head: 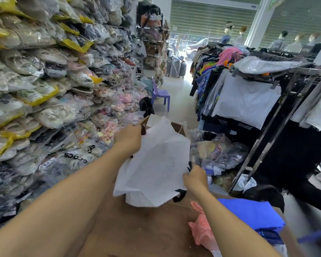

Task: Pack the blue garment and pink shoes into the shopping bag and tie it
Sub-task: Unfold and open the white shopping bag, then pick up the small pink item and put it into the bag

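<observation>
A white shopping bag with black handles hangs in the air above the brown wooden table. My left hand grips its upper far edge by a black handle. My right hand pinches its near right edge by the other handle. The bag looks flat and crumpled. A folded blue garment lies on the table at the right, beside my right forearm. Something pink in thin pink plastic lies next to it, partly hidden by my arm; I cannot tell whether it is the shoes.
Shelves of bagged shoes fill the left wall. A clothes rack stands on the right. An open cardboard box and a heap of plastic-wrapped goods sit behind the table. A purple plastic chair stands in the aisle.
</observation>
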`<move>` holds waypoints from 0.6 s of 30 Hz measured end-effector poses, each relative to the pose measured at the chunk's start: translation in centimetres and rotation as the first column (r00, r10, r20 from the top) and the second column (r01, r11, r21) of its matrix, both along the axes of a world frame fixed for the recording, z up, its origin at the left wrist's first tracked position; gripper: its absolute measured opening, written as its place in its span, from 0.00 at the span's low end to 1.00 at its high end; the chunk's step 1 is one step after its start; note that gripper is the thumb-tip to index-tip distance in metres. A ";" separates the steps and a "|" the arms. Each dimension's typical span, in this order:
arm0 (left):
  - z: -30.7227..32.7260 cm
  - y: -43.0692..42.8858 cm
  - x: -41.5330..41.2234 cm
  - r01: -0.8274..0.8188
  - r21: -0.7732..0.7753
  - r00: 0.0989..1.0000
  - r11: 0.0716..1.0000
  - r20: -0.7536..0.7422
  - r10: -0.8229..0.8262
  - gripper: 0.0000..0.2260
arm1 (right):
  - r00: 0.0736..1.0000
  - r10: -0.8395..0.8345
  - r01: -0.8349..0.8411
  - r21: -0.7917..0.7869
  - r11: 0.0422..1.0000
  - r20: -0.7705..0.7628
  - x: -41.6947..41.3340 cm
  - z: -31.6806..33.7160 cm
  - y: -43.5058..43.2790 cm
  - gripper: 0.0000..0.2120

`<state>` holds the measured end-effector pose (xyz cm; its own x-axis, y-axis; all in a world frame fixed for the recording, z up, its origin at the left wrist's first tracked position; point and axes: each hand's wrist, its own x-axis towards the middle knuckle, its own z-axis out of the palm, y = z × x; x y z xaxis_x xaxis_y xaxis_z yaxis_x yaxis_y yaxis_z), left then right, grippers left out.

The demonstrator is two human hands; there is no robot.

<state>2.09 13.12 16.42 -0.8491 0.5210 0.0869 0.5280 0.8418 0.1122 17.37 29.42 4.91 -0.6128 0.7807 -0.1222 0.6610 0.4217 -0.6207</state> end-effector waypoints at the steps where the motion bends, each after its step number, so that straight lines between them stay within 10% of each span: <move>1: 1.0 -0.6 -0.7 -0.068 -0.030 0.996 0.997 -0.067 0.066 0.16 | 0.996 -0.057 0.056 0.017 0.998 0.068 0.6 -0.5 0.9 0.11; 9: 4.5 -0.2 -2.4 -0.137 0.015 0.990 0.990 -0.017 0.137 0.08 | 0.992 -0.065 0.088 -0.222 0.971 0.109 2.2 -0.5 2.7 0.05; 18: 0.0 3.1 -0.2 -0.077 0.106 0.996 0.991 -0.042 0.082 0.07 | 0.975 0.221 -0.194 -0.359 0.913 0.036 7.5 1.1 3.9 0.34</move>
<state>1.88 16.27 16.41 -0.8815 0.4378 0.1770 0.4663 0.8663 0.1791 24.84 33.30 6.04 -0.7348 0.5355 -0.4163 0.6321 0.3180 -0.7067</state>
